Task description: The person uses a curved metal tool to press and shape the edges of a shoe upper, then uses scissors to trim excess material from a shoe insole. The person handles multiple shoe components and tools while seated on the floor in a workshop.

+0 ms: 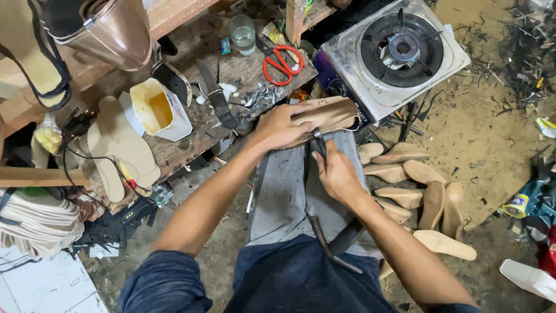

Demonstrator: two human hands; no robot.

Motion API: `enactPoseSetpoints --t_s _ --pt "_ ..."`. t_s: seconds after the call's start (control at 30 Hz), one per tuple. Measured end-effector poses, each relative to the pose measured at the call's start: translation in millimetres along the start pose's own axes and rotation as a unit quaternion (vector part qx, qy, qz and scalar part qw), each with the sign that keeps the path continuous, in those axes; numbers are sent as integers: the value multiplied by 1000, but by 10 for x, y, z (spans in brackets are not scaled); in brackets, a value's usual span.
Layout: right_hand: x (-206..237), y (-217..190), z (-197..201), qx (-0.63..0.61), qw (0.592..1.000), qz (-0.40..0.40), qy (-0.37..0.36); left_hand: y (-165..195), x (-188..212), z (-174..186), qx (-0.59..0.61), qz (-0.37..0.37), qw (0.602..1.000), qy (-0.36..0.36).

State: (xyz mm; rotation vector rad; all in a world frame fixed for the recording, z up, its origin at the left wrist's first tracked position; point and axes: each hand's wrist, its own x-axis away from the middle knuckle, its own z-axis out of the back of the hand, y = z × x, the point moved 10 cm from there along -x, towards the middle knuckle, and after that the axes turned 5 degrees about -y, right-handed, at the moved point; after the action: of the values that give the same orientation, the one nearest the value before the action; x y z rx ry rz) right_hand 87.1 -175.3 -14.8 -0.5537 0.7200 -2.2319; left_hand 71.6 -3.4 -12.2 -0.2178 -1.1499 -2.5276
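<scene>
One view only, from the head camera, looking steeply down over the person's own lap and forearms. It sits close: the left hand (280, 126) and right hand (337, 174) fill the middle. The wooden workbench (191, 87) runs along the upper left, its near edge slanting toward the centre. A gas stove (394, 55) sits top right, with dirt floor (480, 145) down the right side.

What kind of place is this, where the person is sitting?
Most likely a small shoemaking workshop. Tan shoe soles lie on the worn wooden bench, wooden shoe forms are piled on the dirt floor, and the left hand holds a tan shoe piece while the right hand works it with a metal tool.
</scene>
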Motion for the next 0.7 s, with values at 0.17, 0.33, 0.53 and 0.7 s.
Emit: enactPoseSetpoints --t_s 0.17,0.33,0.53,0.7 --pt "62 99 -10 15 997 56 -49 267 89 -47 -74 -96 990 70" --pt "-23 341 74 199 976 30 -88 394 203 -192 -216 -148 960 100" --pt "-62 277 338 155 987 -1 -47 505 254 -209 -259 -159 944 126" --pt "43 -35 463 168 975 126 66 390 -23 -230 -169 -83 982 10"
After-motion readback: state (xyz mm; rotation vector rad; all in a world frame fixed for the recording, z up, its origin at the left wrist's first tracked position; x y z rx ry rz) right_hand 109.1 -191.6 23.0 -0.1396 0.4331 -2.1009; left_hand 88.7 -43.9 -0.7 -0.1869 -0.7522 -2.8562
